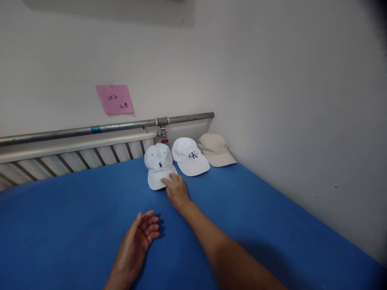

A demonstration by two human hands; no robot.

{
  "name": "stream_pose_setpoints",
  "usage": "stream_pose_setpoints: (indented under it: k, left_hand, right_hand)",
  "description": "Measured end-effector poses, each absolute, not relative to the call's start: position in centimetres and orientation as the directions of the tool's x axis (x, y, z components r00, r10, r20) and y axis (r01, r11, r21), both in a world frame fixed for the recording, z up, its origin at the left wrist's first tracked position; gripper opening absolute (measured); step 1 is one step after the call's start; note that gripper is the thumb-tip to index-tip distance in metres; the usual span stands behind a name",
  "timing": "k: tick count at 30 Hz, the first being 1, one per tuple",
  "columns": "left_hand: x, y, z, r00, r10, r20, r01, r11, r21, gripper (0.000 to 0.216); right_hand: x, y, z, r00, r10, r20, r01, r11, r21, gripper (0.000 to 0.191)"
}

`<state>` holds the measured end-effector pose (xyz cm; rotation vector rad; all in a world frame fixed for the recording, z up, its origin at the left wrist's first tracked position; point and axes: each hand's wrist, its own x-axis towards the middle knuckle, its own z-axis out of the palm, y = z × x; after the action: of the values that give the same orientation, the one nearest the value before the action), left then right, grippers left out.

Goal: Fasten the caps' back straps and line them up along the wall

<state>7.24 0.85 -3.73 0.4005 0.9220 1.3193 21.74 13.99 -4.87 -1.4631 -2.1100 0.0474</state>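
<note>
My right hand point(177, 191) reaches out to a white baseball cap point(158, 159) with a small dark blue emblem, its thumb and finger on the front edge of the brim. Whether other fingers are under the brim is hidden. Beside this cap, to the right, sits a second white cap point(185, 151) with black letters. A beige cap point(214, 146) is furthest right, close to the wall. Over the blue surface, nearer to me, my left hand point(136, 241) is open, palm turned inward, fingers loosely curled with nothing in them.
The caps stand in a row at the far corner of the blue surface point(75, 217). Behind it run a white radiator point(90, 155) and a metal pipe point(127, 125) with a red-handled valve point(164, 141). A pink note point(115, 99) is on the wall.
</note>
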Motion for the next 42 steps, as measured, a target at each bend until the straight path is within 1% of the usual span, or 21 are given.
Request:
stream_pose_setpoints:
  k: [4, 7, 10, 13, 17, 18, 20, 23, 27, 29, 30, 34, 38, 42]
  left_hand:
    - [7.3, 0.9, -3.8, -0.029, 0.940, -0.341, -0.632, 0.247, 0.735, 0.032]
    - [7.3, 1.2, -3.9, -0.022, 0.946, -0.324, -0.622, 0.241, 0.745, 0.033]
    - [7.6, 1.2, -3.5, -0.030, 0.959, -0.282, -0.601, 0.208, 0.771, 0.034]
    - [8.2, 0.8, -2.6, -0.047, 0.972, -0.229, -0.558, 0.165, 0.814, 0.029]
    - [7.8, 0.9, -2.1, -0.155, 0.958, -0.240, -0.489, 0.137, 0.861, 0.021]
    - [7.3, 1.0, -2.2, -0.191, 0.951, -0.244, -0.466, 0.131, 0.875, 0.018]
    - [6.0, 0.6, -2.5, -0.278, 0.929, -0.243, -0.420, 0.110, 0.901, 0.012]
    - [3.3, -1.5, -2.9, -0.438, 0.871, -0.220, -0.360, 0.054, 0.931, 0.010]
    - [-1.3, -6.6, -3.0, -0.661, 0.734, -0.159, -0.342, -0.105, 0.934, 0.018]
    - [-3.7, -9.4, -2.9, -0.737, 0.650, -0.187, -0.381, -0.170, 0.909, 0.010]
    - [-4.8, -10.7, -2.9, -0.763, 0.609, -0.215, -0.411, -0.201, 0.889, 0.005]
    - [-7.8, -14.7, -2.5, -0.829, 0.469, -0.306, -0.495, -0.359, 0.791, 0.011]
    - [-9.5, -16.5, -2.0, -0.876, 0.359, -0.320, -0.470, -0.498, 0.729, 0.012]
    - [-11.0, -15.9, -1.5, -0.894, 0.319, -0.315, -0.444, -0.532, 0.721, 0.018]
  right_hand:
    - [21.9, 13.4, -4.9, -0.234, 0.873, 0.428, 0.858, 0.393, -0.332, 0.043]
    - [22.4, 13.2, -5.2, -0.184, 0.845, 0.501, 0.852, 0.392, -0.348, 0.046]
    - [23.1, 12.9, -5.4, -0.121, 0.821, 0.558, 0.834, 0.388, -0.391, 0.048]
    - [23.7, 11.7, -5.0, -0.095, 0.830, 0.550, 0.795, 0.395, -0.459, 0.042]
    - [24.3, 10.0, -4.9, -0.112, 0.849, 0.516, 0.701, 0.435, -0.565, 0.032]
    - [24.5, 9.7, -5.0, -0.115, 0.854, 0.508, 0.685, 0.438, -0.581, 0.028]
    - [24.8, 9.1, -5.5, -0.128, 0.869, 0.478, 0.716, 0.414, -0.562, 0.021]
    - [25.3, 7.7, -5.6, -0.138, 0.897, 0.420, 0.755, 0.370, -0.542, 0.019]
    - [25.8, 5.6, -4.8, -0.144, 0.923, 0.357, 0.771, 0.331, -0.545, 0.018]
    - [25.9, 4.9, -4.5, -0.156, 0.920, 0.359, 0.763, 0.343, -0.548, 0.018]
    - [25.9, 4.7, -4.4, -0.162, 0.916, 0.368, 0.758, 0.354, -0.547, 0.017]
    - [25.9, 4.1, -4.4, -0.202, 0.891, 0.406, 0.743, 0.410, -0.530, 0.014]
    - [25.9, 3.8, -4.7, -0.199, 0.897, 0.395, 0.749, 0.399, -0.529, 0.015]
    - [26.1, 3.7, -5.0, -0.202, 0.879, 0.432, 0.727, 0.430, -0.534, 0.012]
